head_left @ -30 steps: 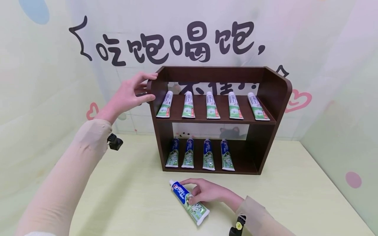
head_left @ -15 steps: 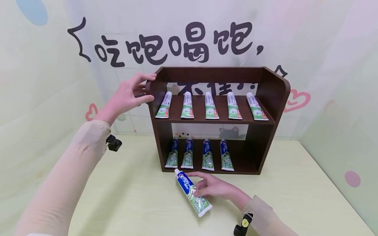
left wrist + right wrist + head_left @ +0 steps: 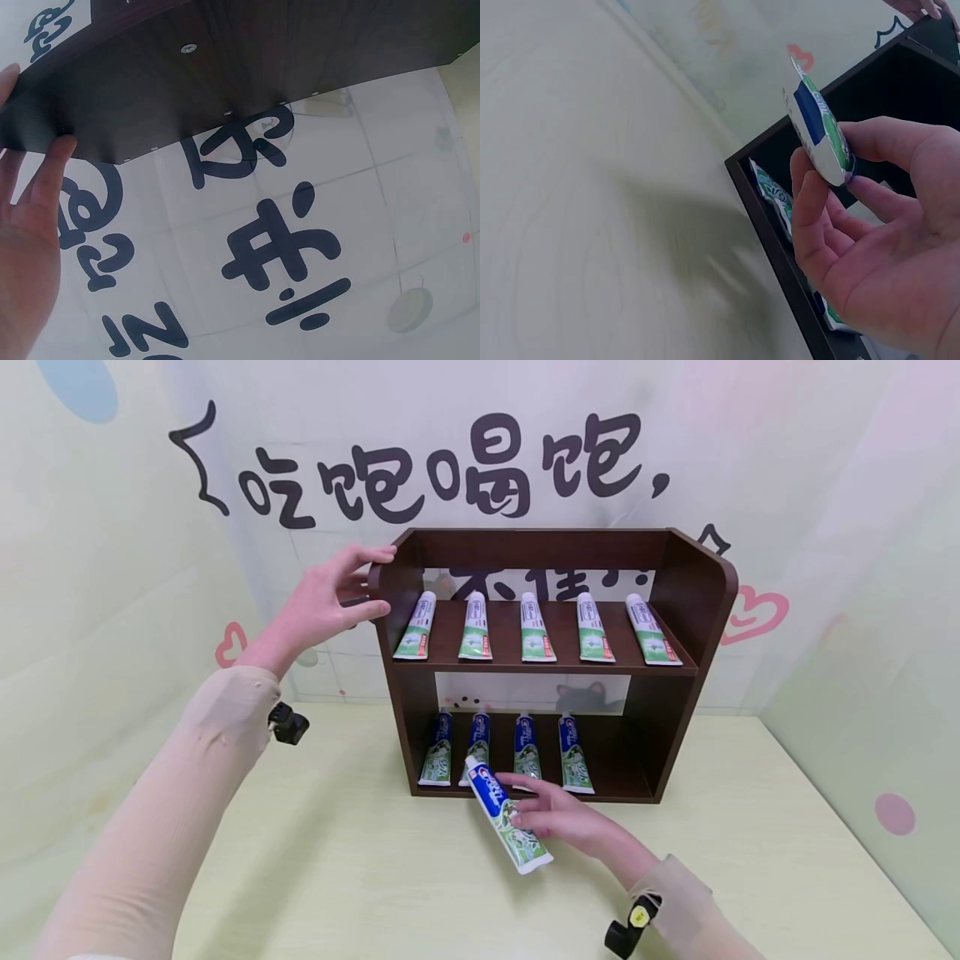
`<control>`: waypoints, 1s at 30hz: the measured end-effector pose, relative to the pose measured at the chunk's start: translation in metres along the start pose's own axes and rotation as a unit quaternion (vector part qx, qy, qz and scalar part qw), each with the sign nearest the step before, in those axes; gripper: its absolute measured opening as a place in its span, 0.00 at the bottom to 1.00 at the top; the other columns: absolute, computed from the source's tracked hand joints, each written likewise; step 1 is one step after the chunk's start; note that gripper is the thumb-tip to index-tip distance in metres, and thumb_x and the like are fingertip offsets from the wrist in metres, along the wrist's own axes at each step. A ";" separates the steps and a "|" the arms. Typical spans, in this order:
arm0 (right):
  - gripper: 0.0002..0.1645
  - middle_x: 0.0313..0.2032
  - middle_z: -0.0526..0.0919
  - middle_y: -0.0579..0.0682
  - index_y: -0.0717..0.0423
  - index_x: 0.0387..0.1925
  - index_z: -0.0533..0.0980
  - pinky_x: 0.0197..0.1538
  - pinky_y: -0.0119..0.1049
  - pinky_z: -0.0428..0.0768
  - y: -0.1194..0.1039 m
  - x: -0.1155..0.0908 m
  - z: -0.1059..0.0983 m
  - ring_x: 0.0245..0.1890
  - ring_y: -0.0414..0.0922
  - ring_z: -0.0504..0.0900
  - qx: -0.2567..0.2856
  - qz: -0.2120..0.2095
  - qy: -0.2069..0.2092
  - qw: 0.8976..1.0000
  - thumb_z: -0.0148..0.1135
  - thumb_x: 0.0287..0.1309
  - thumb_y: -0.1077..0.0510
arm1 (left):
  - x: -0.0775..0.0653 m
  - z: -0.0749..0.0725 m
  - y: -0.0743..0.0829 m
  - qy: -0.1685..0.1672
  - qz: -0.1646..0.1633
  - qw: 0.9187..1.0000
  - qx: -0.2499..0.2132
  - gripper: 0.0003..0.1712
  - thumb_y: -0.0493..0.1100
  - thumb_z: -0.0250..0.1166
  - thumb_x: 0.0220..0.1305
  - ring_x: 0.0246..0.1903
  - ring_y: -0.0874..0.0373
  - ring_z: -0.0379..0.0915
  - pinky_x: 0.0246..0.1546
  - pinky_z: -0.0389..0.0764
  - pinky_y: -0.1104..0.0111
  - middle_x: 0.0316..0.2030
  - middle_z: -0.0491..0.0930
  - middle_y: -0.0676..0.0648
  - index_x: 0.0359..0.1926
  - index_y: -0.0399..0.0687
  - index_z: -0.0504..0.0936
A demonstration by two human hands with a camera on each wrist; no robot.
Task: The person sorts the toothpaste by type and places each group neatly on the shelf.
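Observation:
In the head view my right hand (image 3: 566,820) pinches a blue-and-green toothpaste tube (image 3: 504,814) between thumb and fingers. The tube is tilted, cap toward the shelf, over the table just before the lower tier. The right wrist view shows its flat end (image 3: 821,135) between the fingertips. My left hand (image 3: 330,597) holds the upper left side of the dark brown two-tier shelf (image 3: 543,550), index finger at the top edge and thumb on the side panel (image 3: 247,60). Blue-and-green tubes (image 3: 576,756) lie in the lower tier; the held tube partly covers one.
White-and-green toothpaste tubes (image 3: 537,631) lie in a spaced row on the upper tier. Right of the last lower tube is bare shelf board (image 3: 622,768). The pale table (image 3: 360,860) meets a printed backdrop (image 3: 300,468) behind the shelf.
My right hand has carried the tube up from the front of the table toward the shelf's lower tier and slightly right. My left hand has stayed on the shelf's side.

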State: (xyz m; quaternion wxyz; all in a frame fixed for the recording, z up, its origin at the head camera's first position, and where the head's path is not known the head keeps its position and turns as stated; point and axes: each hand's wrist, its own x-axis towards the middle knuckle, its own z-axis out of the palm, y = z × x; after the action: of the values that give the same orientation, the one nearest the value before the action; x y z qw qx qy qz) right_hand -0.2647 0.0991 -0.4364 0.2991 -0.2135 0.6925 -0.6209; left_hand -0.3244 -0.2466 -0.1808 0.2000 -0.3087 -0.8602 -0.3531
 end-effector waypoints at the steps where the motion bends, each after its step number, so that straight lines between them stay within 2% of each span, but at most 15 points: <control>1: 0.43 0.63 0.75 0.63 0.42 0.76 0.56 0.50 0.38 0.85 0.000 -0.001 -0.002 0.50 0.46 0.82 0.002 0.000 0.006 1.000 0.62 0.63 0.56 | 0.000 0.000 0.000 0.000 0.000 1.000 0.001 0.31 0.34 0.68 0.60 0.60 0.45 0.76 0.60 0.77 0.77 0.72 0.67 0.51 0.64 0.44 0.70; 8: 0.44 0.65 0.73 0.63 0.39 0.76 0.54 0.52 0.38 0.85 -0.004 -0.006 -0.015 0.50 0.46 0.82 0.024 -0.017 0.034 0.999 0.62 0.64 0.56 | 0.000 -0.001 0.000 -0.001 0.003 1.000 0.001 0.31 0.34 0.68 0.60 0.60 0.44 0.76 0.60 0.77 0.77 0.72 0.67 0.49 0.64 0.42 0.70; 17: 0.47 0.65 0.69 0.63 0.37 0.77 0.50 0.53 0.37 0.84 -0.012 -0.015 -0.031 0.54 0.47 0.78 0.040 -0.042 0.035 0.998 0.60 0.64 0.59 | 0.000 -0.001 0.001 -0.002 0.002 1.000 -0.002 0.32 0.34 0.69 0.60 0.60 0.44 0.76 0.61 0.77 0.77 0.72 0.66 0.49 0.64 0.43 0.70; 24: 0.49 0.72 0.60 0.64 0.34 0.77 0.48 0.56 0.38 0.83 -0.012 -0.021 -0.039 0.60 0.47 0.75 0.042 -0.040 0.050 0.997 0.61 0.63 0.58 | -0.001 0.000 0.001 -0.002 0.002 1.000 -0.005 0.32 0.34 0.69 0.60 0.60 0.44 0.76 0.60 0.77 0.77 0.72 0.66 0.48 0.64 0.43 0.70; 30: 0.51 0.73 0.57 0.65 0.37 0.78 0.45 0.55 0.38 0.84 -0.013 -0.025 -0.045 0.59 0.46 0.76 0.068 -0.060 0.043 0.995 0.59 0.63 0.63 | -0.001 -0.001 0.001 -0.002 0.000 1.000 0.000 0.32 0.35 0.69 0.60 0.61 0.45 0.75 0.61 0.78 0.74 0.72 0.67 0.51 0.65 0.46 0.70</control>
State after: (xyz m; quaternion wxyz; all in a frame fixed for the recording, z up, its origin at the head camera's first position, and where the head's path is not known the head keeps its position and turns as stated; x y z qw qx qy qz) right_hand -0.2781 0.1466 -0.4177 0.2454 -0.2066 0.6467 -0.6920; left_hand -0.3226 -0.2468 -0.1803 0.1980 -0.3095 -0.8607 -0.3524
